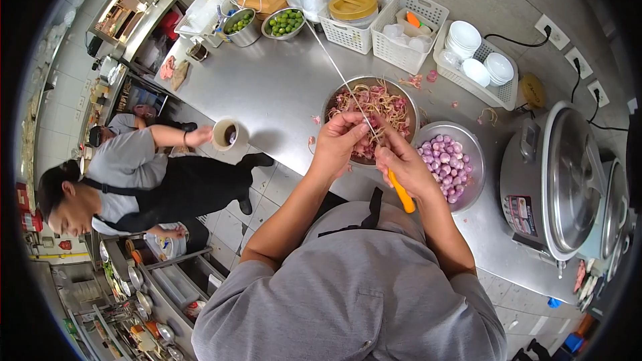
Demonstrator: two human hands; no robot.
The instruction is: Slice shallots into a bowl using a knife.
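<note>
Both of my hands meet above a steel bowl [410, 105] full of reddish onion skins and dry roots [383, 98]. My left hand [346, 135] has its thumb and fingers pinched together; what lies between them is too small to tell. In my right hand [401, 160] is a knife with an orange handle [402, 193], its blade mostly hidden by the fingers. A thin white cord [331, 60] crosses the view down to my fingertips. Just right of my right hand, a second steel bowl [474, 150] holds peeled purple shallots [446, 163].
White plastic baskets [401, 60] with containers and bowls line the back of the steel table [241, 80]. Two bowls of green citrus fruit [283, 23] stand at the back left. A large rice cooker [546, 180] is on the right. A co-worker [130, 175] holds a cup [228, 134] at the left.
</note>
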